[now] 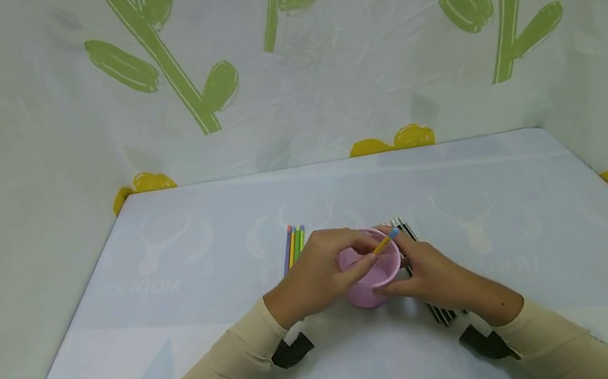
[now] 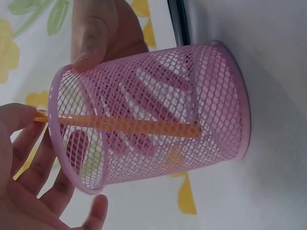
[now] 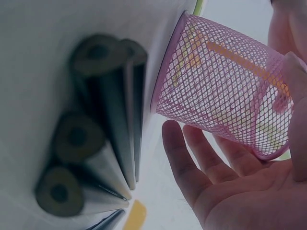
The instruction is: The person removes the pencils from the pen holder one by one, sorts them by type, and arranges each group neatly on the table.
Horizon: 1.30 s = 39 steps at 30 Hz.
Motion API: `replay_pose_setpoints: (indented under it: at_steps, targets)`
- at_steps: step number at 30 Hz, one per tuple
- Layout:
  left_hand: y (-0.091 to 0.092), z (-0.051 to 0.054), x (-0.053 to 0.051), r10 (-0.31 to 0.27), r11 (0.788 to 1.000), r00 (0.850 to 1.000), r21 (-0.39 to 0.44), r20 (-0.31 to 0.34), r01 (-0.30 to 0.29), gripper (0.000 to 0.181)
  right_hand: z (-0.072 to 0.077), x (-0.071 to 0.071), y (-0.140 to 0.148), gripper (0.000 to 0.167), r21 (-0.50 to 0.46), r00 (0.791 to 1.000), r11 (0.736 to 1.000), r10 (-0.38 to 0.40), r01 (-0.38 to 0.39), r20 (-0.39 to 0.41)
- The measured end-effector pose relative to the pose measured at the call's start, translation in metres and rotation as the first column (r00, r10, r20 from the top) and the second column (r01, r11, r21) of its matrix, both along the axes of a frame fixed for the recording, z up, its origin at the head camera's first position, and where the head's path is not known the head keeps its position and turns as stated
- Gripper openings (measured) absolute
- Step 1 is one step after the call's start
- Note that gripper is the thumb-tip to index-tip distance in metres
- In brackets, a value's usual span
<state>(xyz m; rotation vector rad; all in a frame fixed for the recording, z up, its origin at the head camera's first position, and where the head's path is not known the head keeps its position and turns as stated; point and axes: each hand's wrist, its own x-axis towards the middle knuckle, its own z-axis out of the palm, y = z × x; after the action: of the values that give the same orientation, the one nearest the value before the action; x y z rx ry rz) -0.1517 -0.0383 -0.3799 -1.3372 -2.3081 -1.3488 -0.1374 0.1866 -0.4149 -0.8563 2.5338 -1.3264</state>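
A pink mesh pencil cup (image 1: 367,296) stands on the table, its mouth facing up. My left hand (image 1: 324,273) is over the rim and pinches a yellow-orange pencil (image 1: 384,244) near its blue-tipped top. Through the mesh in the left wrist view, the pencil's lower part (image 2: 158,127) hangs inside the cup, its end short of the base. My right hand (image 1: 428,266) holds the cup from the right, thumb and fingers around its upper side. In the right wrist view, its fingers (image 3: 177,153) curve along the mesh wall.
Several coloured pencils (image 1: 293,248) lie to the left of the cup, partly behind my left hand. Several black and silvery pencils (image 1: 441,314) lie to its right, partly under my right hand. A pale patterned cloth covers the table (image 1: 214,231), which meets leaf-printed walls (image 1: 369,71).
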Motion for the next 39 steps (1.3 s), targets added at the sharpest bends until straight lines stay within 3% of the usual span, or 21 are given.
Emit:
replay_pose_setpoints:
  at_steps: [4, 7, 14, 20, 24, 29, 34, 39]
  targets:
    - [-0.007, 0.006, 0.0, 0.038, 0.999, 0.999, 0.021, 0.036, -0.039, 0.015, 0.0, 0.0, -0.002, 0.087, -0.003, 1.0, 1.0, -0.01, 0.01, 0.011]
    - [-0.011, 0.011, 0.001, 0.075, 0.996, 0.997, 0.054, 0.028, -0.076, 0.015, 0.001, 0.001, -0.002, 0.089, 0.005, 1.0, 1.0, -0.02, 0.02, 0.014]
    - [-0.02, 0.02, 0.001, 0.173, 0.967, 0.984, 0.183, 0.029, -0.176, 0.015, 0.002, -0.001, -0.003, 0.088, 0.022, 0.999, 0.999, -0.036, 0.035, 0.017]
    - [-0.029, 0.032, 0.0, 0.16, 0.948, 0.987, 0.275, 0.027, -0.161, 0.016, 0.002, -0.001, -0.003, 0.088, 0.04, 0.998, 0.997, -0.06, 0.059, 0.035]
    - [-0.04, 0.041, 0.0, 0.151, 0.917, 0.984, 0.358, 0.092, -0.174, 0.017, 0.001, 0.0, -0.005, 0.088, 0.051, 0.997, 0.996, -0.072, 0.07, 0.038]
    - [-0.055, 0.046, -0.001, 0.198, 0.884, 0.956, 0.382, 0.215, -0.269, 0.018, 0.0, -0.002, -0.005, 0.088, 0.046, 0.997, 0.996, -0.074, 0.073, 0.032]
    - [-0.067, 0.041, 0.0, 0.248, 0.888, 0.918, 0.307, 0.311, -0.344, 0.019, 0.0, -0.001, -0.004, 0.088, 0.034, 0.997, 0.997, -0.064, 0.063, 0.03]
    - [-0.077, 0.034, -0.005, 0.303, 0.893, 0.892, 0.225, 0.337, -0.389, 0.02, 0.0, 0.0, -0.004, 0.09, 0.008, 0.998, 0.999, -0.053, 0.053, 0.034]
